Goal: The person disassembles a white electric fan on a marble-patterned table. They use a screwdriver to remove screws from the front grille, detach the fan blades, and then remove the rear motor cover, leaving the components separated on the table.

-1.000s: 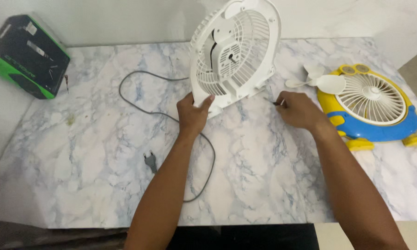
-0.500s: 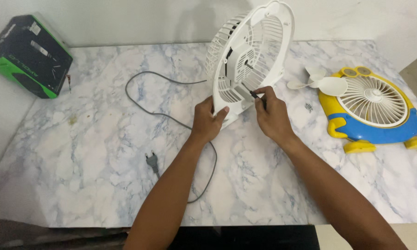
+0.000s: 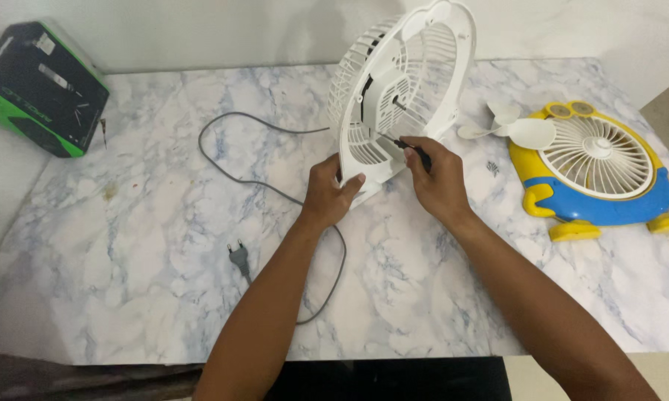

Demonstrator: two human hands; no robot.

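With the left hand clamped on the lower edge of the upright white plastic fan housing on the marble-patterned table, the right hand gripped a small black-handled screwdriver, apparently working a screw, which called for steady tip alignment.

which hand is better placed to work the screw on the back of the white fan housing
Right. The right hand already holds the slim black-handled screwdriver with its tip at the white plastic fan housing, while the left hand grips the housing's lower edge, apparently steadying it upright on the marble-patterned table.
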